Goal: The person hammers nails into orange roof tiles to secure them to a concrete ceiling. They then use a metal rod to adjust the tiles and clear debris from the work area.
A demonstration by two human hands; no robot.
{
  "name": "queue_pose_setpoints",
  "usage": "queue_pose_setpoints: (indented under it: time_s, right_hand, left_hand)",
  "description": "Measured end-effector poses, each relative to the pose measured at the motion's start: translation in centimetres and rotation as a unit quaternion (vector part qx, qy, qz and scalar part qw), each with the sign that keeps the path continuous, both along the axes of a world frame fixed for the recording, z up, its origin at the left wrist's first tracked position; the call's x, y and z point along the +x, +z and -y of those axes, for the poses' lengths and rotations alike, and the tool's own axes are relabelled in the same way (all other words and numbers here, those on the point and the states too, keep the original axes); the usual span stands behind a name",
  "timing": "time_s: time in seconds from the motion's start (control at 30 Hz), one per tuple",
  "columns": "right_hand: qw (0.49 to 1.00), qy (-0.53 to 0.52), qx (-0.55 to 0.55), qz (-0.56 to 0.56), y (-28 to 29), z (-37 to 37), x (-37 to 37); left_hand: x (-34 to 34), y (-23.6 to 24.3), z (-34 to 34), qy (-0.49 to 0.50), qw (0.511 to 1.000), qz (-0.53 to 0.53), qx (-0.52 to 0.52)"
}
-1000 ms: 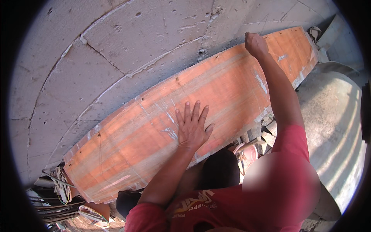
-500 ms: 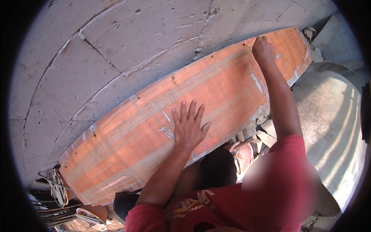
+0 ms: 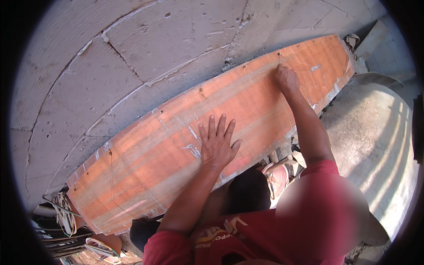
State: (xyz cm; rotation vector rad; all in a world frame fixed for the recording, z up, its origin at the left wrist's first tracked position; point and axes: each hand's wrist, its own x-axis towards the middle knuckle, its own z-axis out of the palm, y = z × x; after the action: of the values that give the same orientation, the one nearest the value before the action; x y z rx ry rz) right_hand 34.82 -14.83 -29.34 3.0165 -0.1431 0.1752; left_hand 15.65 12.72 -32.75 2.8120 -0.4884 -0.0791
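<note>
A long orange-brown wooden panel (image 3: 176,141) slants across the view against a grey block wall. My left hand (image 3: 217,145) lies flat on the middle of it, fingers spread. Toward the panel's right part, my right hand (image 3: 287,79) is closed just below a small hole near the far edge. A thin wire (image 3: 288,62) comes out of that hole; one strand runs straight down to my right fist, another curves off to the right. My fingertips hide the pinched end. Another length of wire (image 3: 111,176) hangs from a hole at the panel's left.
Behind the panel stands the grey block wall (image 3: 119,88). A large rounded grey concrete surface (image 3: 366,145) is at the right. Near my knees are a reddish round container (image 3: 278,179) and rubble. Coiled cords (image 3: 66,214) and rods lie at the lower left.
My right hand has moved from the panel's far edge down and left, drawing the wire toward me. My left hand stays flat in nearly the same place.
</note>
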Motion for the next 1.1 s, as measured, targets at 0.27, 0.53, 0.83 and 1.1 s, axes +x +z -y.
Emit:
queue_pose_setpoints:
  time_s: [0.27, 0.53, 0.83, 1.1]
  right_hand:
    - [0.995, 0.018, -0.064, -0.071, -0.6, -0.5, 0.5]
    - [0.992, -0.051, 0.110, 0.025, 0.8, 5.6, 4.7]
    - [0.999, -0.010, 0.046, -0.009, -0.5, 5.0, 9.4]
    - [0.993, -0.080, 0.046, 0.078, 2.8, 5.4, 8.4]
  left_hand:
    - [0.2, 0.6, -0.2, -0.001, 1.000, 0.006, 0.015]
    - [0.2, 0.5, 0.2, -0.005, 1.000, -0.003, 0.004]
    - [0.0, 0.0, 0.0, -0.007, 1.000, -0.003, -0.008]
    - [0.2, 0.1, 0.1, -0.005, 1.000, 0.002, -0.007]
